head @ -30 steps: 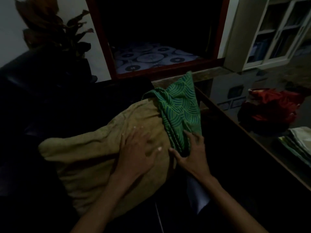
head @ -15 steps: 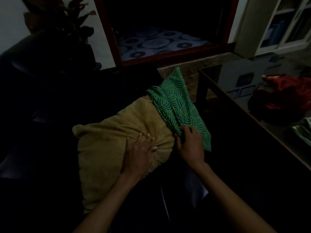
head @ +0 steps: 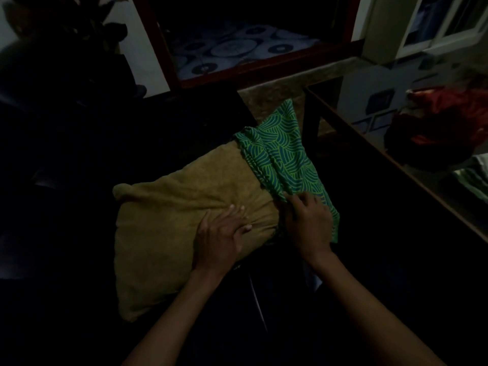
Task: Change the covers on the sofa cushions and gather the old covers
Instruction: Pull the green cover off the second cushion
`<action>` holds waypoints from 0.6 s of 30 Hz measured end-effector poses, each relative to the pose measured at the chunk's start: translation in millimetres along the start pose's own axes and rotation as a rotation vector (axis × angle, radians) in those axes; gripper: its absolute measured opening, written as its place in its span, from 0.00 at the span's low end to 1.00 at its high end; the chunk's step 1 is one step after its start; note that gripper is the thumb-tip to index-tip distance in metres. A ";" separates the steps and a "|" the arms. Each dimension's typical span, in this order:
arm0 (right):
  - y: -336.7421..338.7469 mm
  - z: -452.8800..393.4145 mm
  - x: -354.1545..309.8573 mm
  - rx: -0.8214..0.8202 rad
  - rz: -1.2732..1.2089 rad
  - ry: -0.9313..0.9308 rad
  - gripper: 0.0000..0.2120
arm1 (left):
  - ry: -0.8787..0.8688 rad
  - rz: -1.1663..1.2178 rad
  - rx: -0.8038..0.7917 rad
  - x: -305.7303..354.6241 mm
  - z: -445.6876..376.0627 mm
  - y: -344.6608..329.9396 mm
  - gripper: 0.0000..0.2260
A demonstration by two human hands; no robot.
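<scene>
A plant [head: 66, 25] stood dim in the upper left of the frame, above a dark sofa [head: 79, 143] that filled the left side and was too shadowed to make out in detail. On it, at the frame's centre, lay the cushion [head: 179, 212], tan and bare over most of its length, one corner pointing left. The left hand [head: 220, 233] rested flat on the cushion's lower right part, fingers straight and spread a little, pressing the fabric into creases and holding nothing. Just to its right, the right hand [head: 309, 223] had its fingers curled over the bunched edge of the green cover [head: 285, 159], gripping it where cover met cushion. The cover, patterned with curved lines, sat gathered over the cushion's right end only; its loose part ran up toward the centre right of the frame and down under the right hand. Behind, at top centre, a red-framed opening [head: 258, 67] showed a floor with round patterns. Right of the cover ran the dark edge of a glass worktop [head: 369, 143], slanting from centre to the right edge. On it, at the far right, sat a heap of red cloth [head: 443, 120], and below that some folded pale cloth [head: 475, 180], well apart from the hands.
</scene>
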State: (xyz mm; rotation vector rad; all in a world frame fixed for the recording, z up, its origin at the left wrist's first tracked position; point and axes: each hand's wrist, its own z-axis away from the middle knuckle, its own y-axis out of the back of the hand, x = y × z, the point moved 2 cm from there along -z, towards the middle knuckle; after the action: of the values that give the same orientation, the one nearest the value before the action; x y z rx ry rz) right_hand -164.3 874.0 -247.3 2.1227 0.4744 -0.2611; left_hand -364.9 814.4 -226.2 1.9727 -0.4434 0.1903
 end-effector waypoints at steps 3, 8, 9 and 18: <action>-0.1 -8.9 22.5 0.001 0.056 -0.122 0.07 | 0.034 0.022 0.034 -8.9 -8.7 0.9 0.12; 0.3 -15.3 25.4 -0.084 -0.089 -0.357 0.11 | 0.060 0.032 0.027 -6.6 -14.5 0.5 0.16; 1.9 -15.9 25.0 -0.099 -0.117 -0.389 0.12 | 0.060 0.027 0.033 -6.2 -15.2 1.9 0.16; 24.4 33.5 4.3 -0.221 -0.185 -0.548 0.24 | -0.162 -0.227 -0.047 25.1 12.1 -21.7 0.26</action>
State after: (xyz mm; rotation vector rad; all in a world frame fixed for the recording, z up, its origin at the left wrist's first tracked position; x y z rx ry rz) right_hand -150.1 834.9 -249.2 1.6996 0.3520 -0.8304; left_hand -334.2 806.1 -241.4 1.9826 -0.3212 -0.1232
